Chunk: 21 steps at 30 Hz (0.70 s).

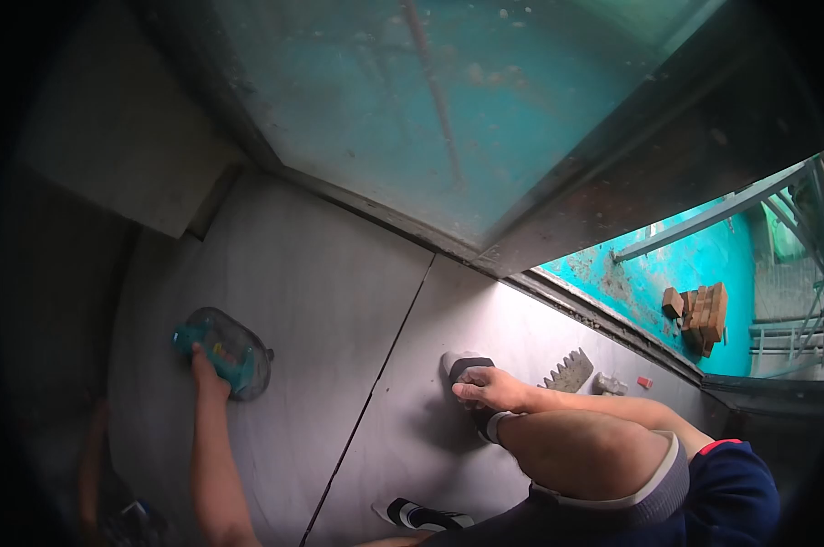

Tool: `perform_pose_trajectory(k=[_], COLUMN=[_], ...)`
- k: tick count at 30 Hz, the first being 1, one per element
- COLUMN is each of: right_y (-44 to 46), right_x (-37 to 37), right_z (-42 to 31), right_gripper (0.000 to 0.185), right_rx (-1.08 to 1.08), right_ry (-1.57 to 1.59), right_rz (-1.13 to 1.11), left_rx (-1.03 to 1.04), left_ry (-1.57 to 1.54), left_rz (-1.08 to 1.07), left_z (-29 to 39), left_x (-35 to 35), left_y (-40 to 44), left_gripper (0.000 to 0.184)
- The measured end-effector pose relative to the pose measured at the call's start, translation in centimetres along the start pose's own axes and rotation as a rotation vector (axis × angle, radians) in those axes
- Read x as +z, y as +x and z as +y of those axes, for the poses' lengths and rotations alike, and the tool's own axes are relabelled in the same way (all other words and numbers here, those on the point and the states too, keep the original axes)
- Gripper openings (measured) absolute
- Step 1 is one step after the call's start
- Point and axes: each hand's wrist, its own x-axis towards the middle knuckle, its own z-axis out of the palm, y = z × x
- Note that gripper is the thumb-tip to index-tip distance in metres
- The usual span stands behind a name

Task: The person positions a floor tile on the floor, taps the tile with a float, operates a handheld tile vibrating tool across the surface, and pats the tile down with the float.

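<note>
My left hand (206, 365) is closed on a teal tool (232, 357) with a wide, dark, rounded base, which rests flat on the pale floor tile at the left. My right hand (489, 390) lies over the dark strap of the sandal (459, 364) on my foot, its fingers curled together; whether anything small is inside them is hidden. My bent knee is beside the right forearm. A notched metal trowel (569, 372) lies on the floor just beyond that forearm.
A dark gap (373, 392) separates two large tiles (293, 264). Near the door sill are a greyish lump (610, 385) and a small red object (644, 382). Frosted glass (412, 100) stands ahead. Bricks (705, 314) are stacked outside. A dim arm-like shape (93, 465) shows far left.
</note>
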Motion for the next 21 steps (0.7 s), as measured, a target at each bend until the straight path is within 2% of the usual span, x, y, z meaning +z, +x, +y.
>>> perform_pose_trajectory(k=[5, 14, 16, 17, 18, 19, 20, 21], right_y=[-0.1, 0.7, 0.4, 0.5, 0.1, 0.3, 0.8, 1.6], right_x=[-0.4, -0.1, -0.5, -0.5, -0.8, -1.2, -1.5, -1.8], right_z=[-0.1, -0.4, -1.6, -2.5, -3.5, -3.0, -2.3, -1.4], right_gripper=[0.040, 0.041, 0.041, 0.041, 0.043, 0.043, 0.042, 0.037], right_rx=[0.006, 0.019, 0.004, -0.011, -0.033, -0.012, -0.089, -0.170], right_ry=[-0.032, 0.021, 0.001, -0.017, -0.097, -0.022, -0.023, -0.056], right_rz=[-0.004, -0.013, 0.000, -0.027, 0.000, 0.014, -0.004, -0.083], left_rx=[-0.058, 0.013, -0.031, -0.109, -0.065, 0.007, 0.079, 0.242], left_ry=[-0.043, -0.055, -0.077, -0.169, -0.151, -0.144, -0.145, -0.047], left_rz=[-0.012, -0.006, -0.062, -0.161, -0.274, -0.390, -0.505, -0.360], left_z=[-0.2, -0.7, -0.5, -1.4, -4.3, -4.8, -5.4, -9.2], left_x=[-0.3, -0.1, 1.3, 0.6, -1.5, -1.0, -0.5, -1.6], left_y=[1.3, 1.1, -0.5, 1.3, 5.5, 4.5, 3.1, 10.0], left_gripper=[0.053, 0.057, 0.057, 0.054, 0.056, 0.054, 0.053, 0.051])
